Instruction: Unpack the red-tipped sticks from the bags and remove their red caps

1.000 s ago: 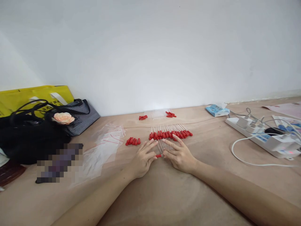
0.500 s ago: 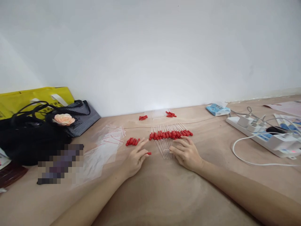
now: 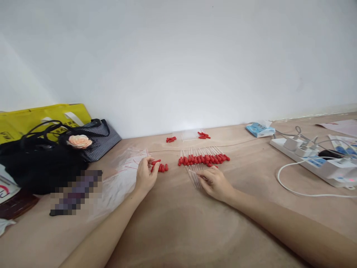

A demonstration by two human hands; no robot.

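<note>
My left hand (image 3: 145,174) pinches a red rubber dropper bulb (image 3: 156,162) between thumb and fingers, just above a small group of loose red bulbs (image 3: 164,168). In my right hand (image 3: 219,185), a thin clear dropper tube (image 3: 193,171) sticks out to the left from the pinched fingertips. Under it lie several bare clear tubes (image 3: 194,181) side by side. Beyond stretches a row of droppers with red bulbs (image 3: 199,159), their bulb ends toward me. A red bulb (image 3: 213,166) shows right behind my right fingers; whether the hand touches it I cannot tell.
Clear zip bags (image 3: 119,186) spread out on the left, beside black and striped bags (image 3: 104,136). Near the wall lie two more small groups of red bulbs (image 3: 171,139) and a bag of tubes (image 3: 189,136). A power strip (image 3: 309,160) with cables and a tissue pack (image 3: 260,130) occupy the right.
My left hand has moved left and away from me to the loose bulbs, with a bulb in its fingers. My right hand's fingers have drawn closer together around a tube, staying over the bare tubes.
</note>
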